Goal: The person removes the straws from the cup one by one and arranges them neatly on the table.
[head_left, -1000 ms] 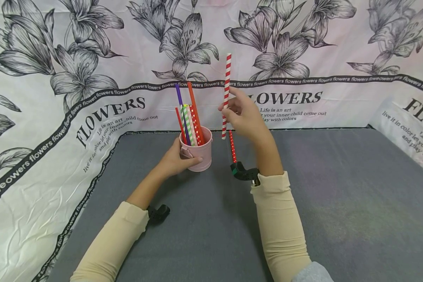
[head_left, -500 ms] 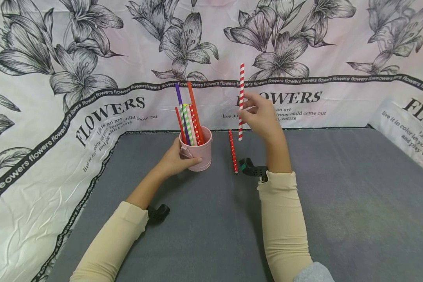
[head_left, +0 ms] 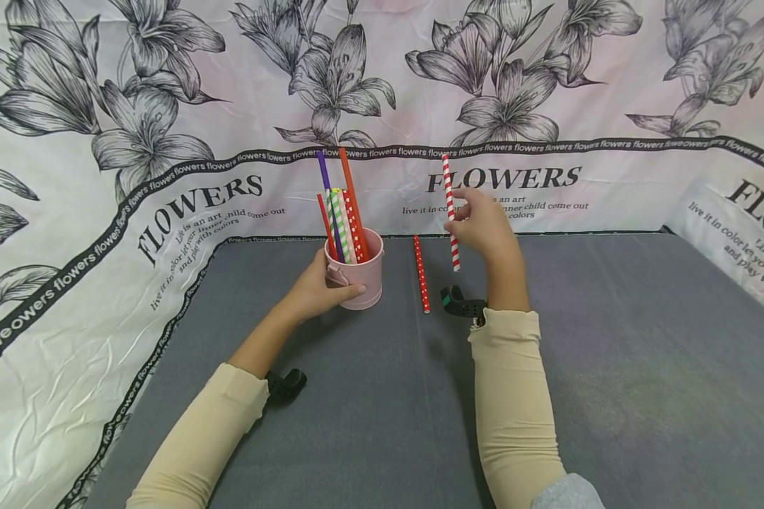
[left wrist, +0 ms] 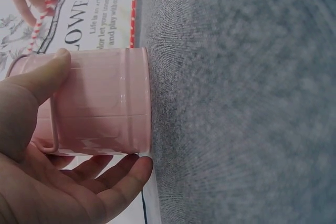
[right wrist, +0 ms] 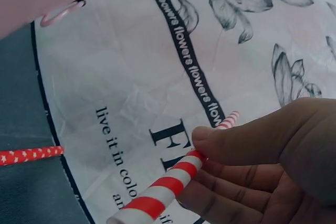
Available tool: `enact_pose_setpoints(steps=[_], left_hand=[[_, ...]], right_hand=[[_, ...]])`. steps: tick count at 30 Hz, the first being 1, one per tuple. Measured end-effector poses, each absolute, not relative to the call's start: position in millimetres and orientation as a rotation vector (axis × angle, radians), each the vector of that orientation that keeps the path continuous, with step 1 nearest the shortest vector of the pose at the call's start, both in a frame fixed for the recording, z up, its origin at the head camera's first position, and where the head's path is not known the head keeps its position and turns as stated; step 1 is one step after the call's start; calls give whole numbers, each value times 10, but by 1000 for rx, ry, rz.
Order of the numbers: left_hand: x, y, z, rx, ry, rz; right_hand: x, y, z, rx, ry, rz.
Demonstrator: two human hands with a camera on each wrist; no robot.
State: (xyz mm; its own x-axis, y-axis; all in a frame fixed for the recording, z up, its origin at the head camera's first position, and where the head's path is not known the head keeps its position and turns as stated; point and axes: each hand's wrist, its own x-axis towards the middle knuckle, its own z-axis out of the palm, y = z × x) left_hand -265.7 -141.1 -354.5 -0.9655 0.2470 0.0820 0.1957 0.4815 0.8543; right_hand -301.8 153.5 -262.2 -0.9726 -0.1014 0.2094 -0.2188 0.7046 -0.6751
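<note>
My left hand (head_left: 318, 290) grips a small pink metal bucket (head_left: 371, 279) from its left side, the thumb across the front and the fingers curled behind. In the left wrist view the bucket (left wrist: 100, 103) stands on the grey surface. Several straws (head_left: 344, 219) lean inside it: purple, orange, red, green-striped and dotted ones. Between thumb and fingers, my right hand (head_left: 487, 223) pinches a red-and-white striped paper straw (head_left: 449, 201), nearly upright in the air. A red straw with white stars (right wrist: 31, 156) lies flat on the table between the bucket and this hand.
A grey cloth covers the table (head_left: 369, 424). Behind it and at both sides hangs a white floral backdrop (head_left: 229, 106) with printed lettering. Black camera mounts (head_left: 286, 385) stick out from both wrists.
My right hand has moved right and then down with the striped straw, away from the bucket, uncovering the whole starred straw on the table. The left hand and the bucket have stayed put.
</note>
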Motion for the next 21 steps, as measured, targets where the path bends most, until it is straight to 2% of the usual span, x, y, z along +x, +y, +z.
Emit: enact_pose_setpoints(steps=[21], left_hand=[[-2643, -1417, -3513, 384, 2602, 1508]], right_hand=[[-3214, 1595, -2924, 204, -3027, 1088]])
